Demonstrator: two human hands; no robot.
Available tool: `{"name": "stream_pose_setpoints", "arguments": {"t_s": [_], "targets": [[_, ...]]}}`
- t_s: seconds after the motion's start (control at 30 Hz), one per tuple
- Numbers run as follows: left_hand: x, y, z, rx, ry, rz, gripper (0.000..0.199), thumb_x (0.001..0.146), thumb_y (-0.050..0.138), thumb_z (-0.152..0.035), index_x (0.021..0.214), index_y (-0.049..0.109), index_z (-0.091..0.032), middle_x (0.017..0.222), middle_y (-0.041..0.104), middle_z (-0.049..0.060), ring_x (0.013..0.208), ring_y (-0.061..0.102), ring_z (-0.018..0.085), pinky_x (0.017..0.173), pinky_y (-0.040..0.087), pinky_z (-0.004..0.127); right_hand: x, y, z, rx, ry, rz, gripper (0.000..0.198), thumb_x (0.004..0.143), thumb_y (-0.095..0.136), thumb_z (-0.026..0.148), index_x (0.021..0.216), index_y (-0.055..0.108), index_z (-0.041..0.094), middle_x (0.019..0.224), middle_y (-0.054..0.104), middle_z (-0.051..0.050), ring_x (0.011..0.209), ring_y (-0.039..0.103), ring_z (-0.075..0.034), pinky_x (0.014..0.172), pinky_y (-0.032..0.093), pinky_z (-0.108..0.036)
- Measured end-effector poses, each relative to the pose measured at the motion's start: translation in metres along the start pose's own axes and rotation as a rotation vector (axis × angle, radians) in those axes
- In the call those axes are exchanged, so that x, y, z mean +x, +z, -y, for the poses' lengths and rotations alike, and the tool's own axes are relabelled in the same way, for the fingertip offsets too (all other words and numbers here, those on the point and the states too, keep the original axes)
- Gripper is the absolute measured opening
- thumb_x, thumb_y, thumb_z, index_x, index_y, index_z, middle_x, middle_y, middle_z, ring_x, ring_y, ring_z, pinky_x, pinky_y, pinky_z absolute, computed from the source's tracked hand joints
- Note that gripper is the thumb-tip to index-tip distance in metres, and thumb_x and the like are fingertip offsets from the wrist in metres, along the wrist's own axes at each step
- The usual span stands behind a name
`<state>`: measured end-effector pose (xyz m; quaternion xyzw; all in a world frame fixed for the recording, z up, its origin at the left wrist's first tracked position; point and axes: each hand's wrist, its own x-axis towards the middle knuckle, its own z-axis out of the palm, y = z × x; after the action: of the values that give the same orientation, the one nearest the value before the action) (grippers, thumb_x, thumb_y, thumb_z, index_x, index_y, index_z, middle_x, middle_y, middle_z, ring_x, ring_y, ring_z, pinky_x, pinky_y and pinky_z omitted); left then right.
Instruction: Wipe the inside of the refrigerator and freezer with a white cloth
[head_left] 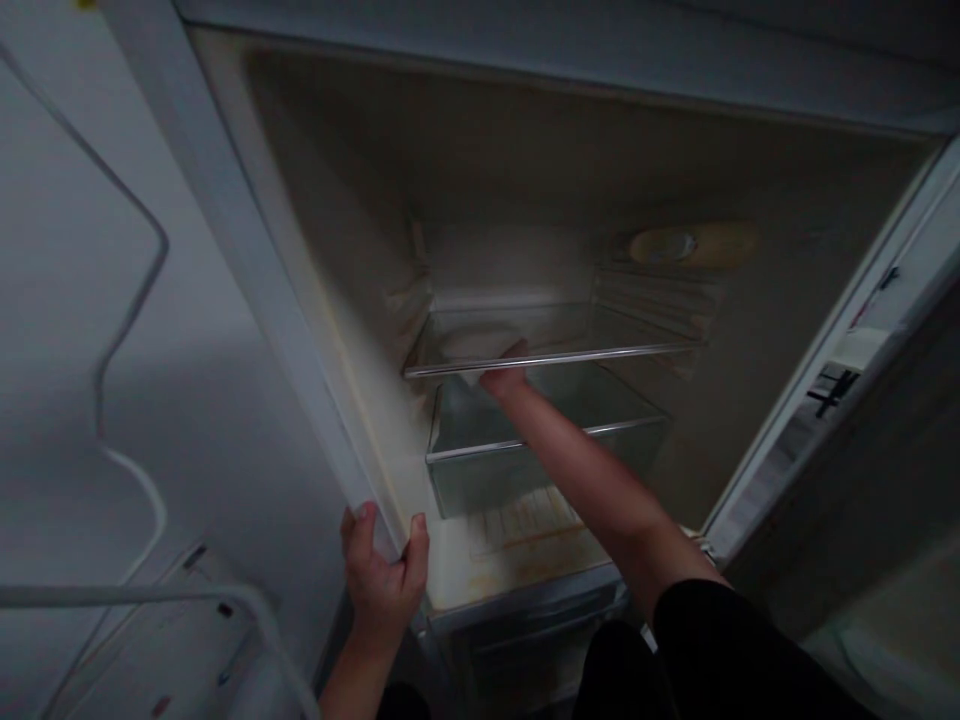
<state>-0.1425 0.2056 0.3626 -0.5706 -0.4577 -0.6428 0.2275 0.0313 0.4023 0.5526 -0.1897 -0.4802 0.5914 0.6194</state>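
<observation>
My left hand [382,585] grips the left front edge of an open refrigerator [330,420], with the thumb on the inner side and the fingers around the outside. My right hand [506,375] reaches inside, beneath the upper glass shelf [570,330]. A pale cloth [471,347] is in it, seen dimly through the glass, and its fingers are partly hidden. My right forearm passes over the lower glass shelf [480,452]. Brownish stains mark the refrigerator floor [525,535].
A lamp cover [694,245] sits on the right inner wall. The refrigerator door [847,400] stands open at the right. Below is a dark lower compartment [540,640]. A pale cable [135,350] hangs at the left, near a white bent tube [150,597].
</observation>
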Motion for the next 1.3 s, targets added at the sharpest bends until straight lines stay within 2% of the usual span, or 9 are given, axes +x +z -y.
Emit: {"name": "stream_pose_setpoints", "arguments": {"t_s": [0.1,0.2,0.4,0.57,0.67,0.8,1.07,1.17,1.3], "targets": [[0.001,0.001,0.001,0.007,0.058,-0.007,0.074,0.082,0.081,-0.030,0.145,0.044,-0.020,0.124,0.059,0.012,0.113,0.066,0.028,0.096,0.057,0.043,-0.026,0.033,-0.016,0.199,0.134,0.077,0.052,0.088,0.046,0.065,0.100,0.072,0.022,0.085,0.076,-0.009,0.104,0.070,-0.030,0.097,0.057,-0.050],[0.001,0.002,0.003,-0.008,0.095,0.003,0.079,0.083,0.081,-0.026,0.150,0.039,-0.022,0.131,0.057,0.014,0.119,0.065,0.028,0.098,0.056,0.044,-0.054,0.032,-0.005,0.272,0.160,0.043,0.047,0.086,0.051,0.061,0.102,0.074,0.022,0.090,0.077,-0.011,0.108,0.070,-0.033,0.098,0.057,-0.054],[0.000,0.002,0.002,-0.024,0.001,0.025,0.067,0.083,0.080,-0.030,0.141,0.047,-0.021,0.122,0.059,0.012,0.111,0.066,0.028,0.093,0.057,0.042,-0.094,-0.041,0.061,0.316,-0.146,-0.156,0.035,0.090,0.050,0.042,0.101,0.076,0.021,0.093,0.078,-0.010,0.111,0.071,-0.029,0.106,0.054,-0.057],[0.002,0.001,0.001,-0.029,-0.010,0.014,0.067,0.080,0.083,-0.030,0.137,0.050,-0.020,0.116,0.060,0.010,0.108,0.067,0.028,0.093,0.058,0.045,-0.103,-0.113,0.111,0.358,-0.424,-0.401,0.044,0.093,0.034,0.027,0.099,0.077,0.026,0.095,0.078,-0.007,0.106,0.075,-0.024,0.103,0.057,-0.052],[0.003,0.000,0.001,-0.045,0.030,0.004,0.068,0.079,0.083,-0.028,0.138,0.050,-0.019,0.116,0.061,0.010,0.108,0.068,0.029,0.094,0.058,0.045,-0.110,-0.127,0.120,0.389,-0.519,-0.500,0.043,0.093,0.034,0.024,0.097,0.077,0.028,0.094,0.077,-0.006,0.103,0.076,-0.022,0.101,0.058,-0.048],[0.003,0.000,-0.002,-0.042,0.026,0.019,0.073,0.079,0.084,-0.025,0.141,0.048,-0.019,0.121,0.060,0.012,0.113,0.067,0.030,0.096,0.057,0.046,-0.120,-0.085,0.101,0.379,-0.377,-0.395,0.028,0.095,0.048,0.035,0.098,0.075,0.026,0.091,0.076,-0.005,0.105,0.074,-0.023,0.102,0.059,-0.046],[-0.001,0.002,-0.003,-0.021,0.092,0.021,0.078,0.086,0.078,-0.023,0.152,0.036,-0.021,0.142,0.054,0.017,0.129,0.062,0.031,0.104,0.054,0.046,-0.146,0.050,0.026,0.317,0.311,-0.108,0.030,0.097,0.046,0.040,0.081,0.064,0.022,0.078,0.072,-0.007,0.112,0.072,-0.026,0.099,0.061,-0.039],[-0.003,0.003,0.000,-0.017,0.111,0.025,0.076,0.089,0.075,-0.024,0.153,0.036,-0.021,0.146,0.052,0.018,0.133,0.059,0.032,0.107,0.053,0.047,-0.162,0.063,0.011,0.306,0.302,-0.011,0.027,0.092,0.056,0.047,0.086,0.065,0.022,0.084,0.073,-0.006,0.114,0.071,-0.027,0.102,0.060,-0.039],[-0.005,0.003,0.004,-0.022,0.046,0.001,0.072,0.085,0.080,-0.033,0.145,0.042,-0.019,0.139,0.055,0.019,0.131,0.060,0.033,0.107,0.053,0.050,-0.182,0.037,0.012,0.265,0.104,-0.114,0.036,0.089,0.056,0.053,0.098,0.071,0.022,0.095,0.077,-0.007,0.119,0.069,-0.026,0.105,0.058,-0.038]]}}
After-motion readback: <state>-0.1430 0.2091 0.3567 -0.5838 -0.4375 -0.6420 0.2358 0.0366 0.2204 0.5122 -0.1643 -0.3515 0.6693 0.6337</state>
